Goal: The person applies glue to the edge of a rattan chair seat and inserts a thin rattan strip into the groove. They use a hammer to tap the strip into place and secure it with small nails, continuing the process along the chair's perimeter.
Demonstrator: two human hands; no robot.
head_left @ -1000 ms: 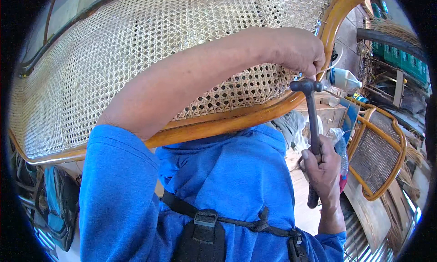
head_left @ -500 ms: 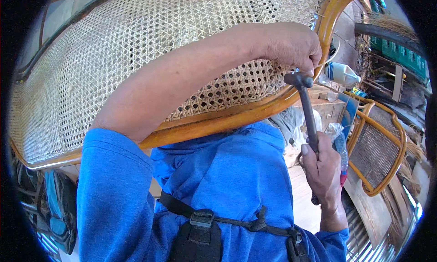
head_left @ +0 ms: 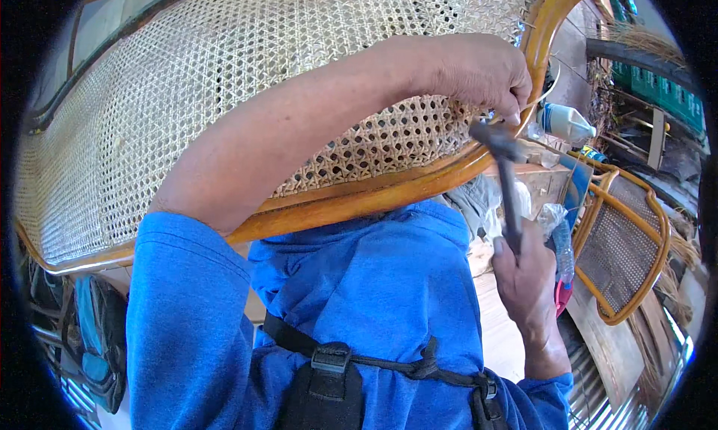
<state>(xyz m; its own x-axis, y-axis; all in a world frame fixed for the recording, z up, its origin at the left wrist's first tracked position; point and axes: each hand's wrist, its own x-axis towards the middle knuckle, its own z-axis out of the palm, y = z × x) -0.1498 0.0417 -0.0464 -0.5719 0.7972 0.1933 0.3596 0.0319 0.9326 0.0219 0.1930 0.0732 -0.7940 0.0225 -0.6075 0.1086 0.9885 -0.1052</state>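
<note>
Across the upper left spreads a woven cane panel, set in a curved, varnished rattan frame. My left forearm reaches over the weave. My left hand is closed in a pinch at the panel's right edge, close against the frame; what the fingertips hold is hidden. A thin pale cane strip curves out beyond the frame beside them. My right hand grips the handle of a hammer, its head blurred just below the left fingertips.
Right of the frame lie a white plastic bottle and a clear bottle. Farther right stands a smaller rattan-framed cane panel, with a wooden board below it. Green crates sit at the far right. A dark bag is at lower left.
The hammer has swung slightly, its head now blurred and a little lower. My left hand has shifted slightly right, and the cane strip beyond the frame curves higher.
</note>
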